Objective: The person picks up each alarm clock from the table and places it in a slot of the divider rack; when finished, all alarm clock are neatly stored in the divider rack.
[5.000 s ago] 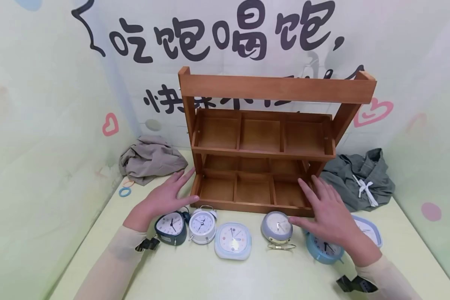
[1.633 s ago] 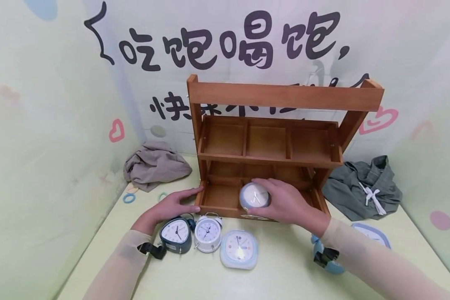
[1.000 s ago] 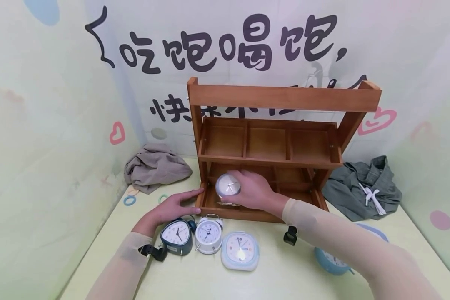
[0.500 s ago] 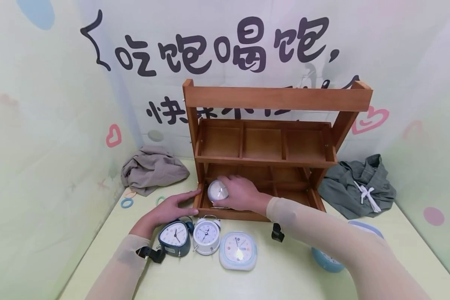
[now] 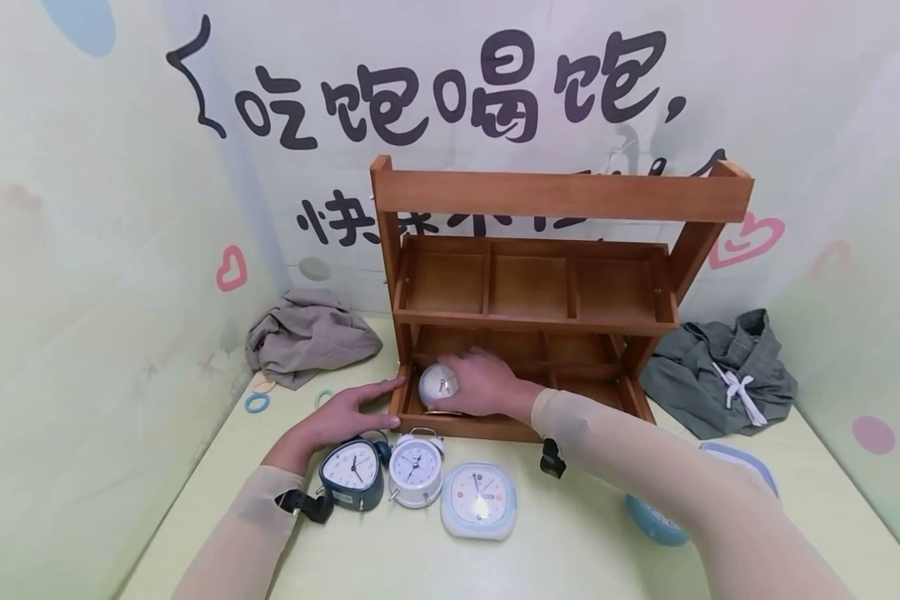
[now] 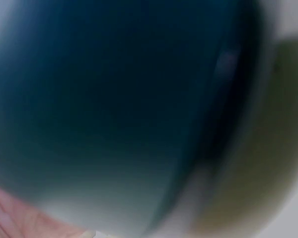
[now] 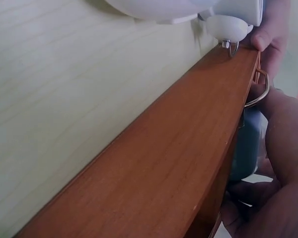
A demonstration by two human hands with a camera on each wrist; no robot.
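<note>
Pale green table (image 5: 570,550) in a corner, with pastel walls and big black lettering behind. A wooden rack (image 5: 555,196) with two tiers of three compartments stands at the back.

The right hand (image 5: 483,385) has its fingers curled round a small round clock (image 5: 438,383) and is holding it in the bottom-left compartment. It looks pretty much seated, with its wire stand near the front lip, but the hand is on it, so I wouldn't call it placed yet. The left hand (image 5: 337,414) lies flat, fingers straight, with its fingertips against the rack's left post, as if steadying it.

So by my count that's one clock about in. Every other compartment I can see is bare. Waiting in front of the rack are a dark teal clock (image 5: 352,473), a white twin-bell clock (image 5: 416,468) and a pale square clock (image 5: 477,501). To the right are a blue clock (image 5: 648,510) and a light oval clock (image 5: 746,467), both half hidden under the right forearm.

Other stuff: a beige cloth (image 5: 307,335) at back left with a couple of hair ties (image 5: 256,403) beside it, and a grey-green garment (image 5: 723,371) at back right. Nothing blocks the rack, though the right arm crosses over the two right-hand clocks. The left wrist view is just a blue blur.
</note>
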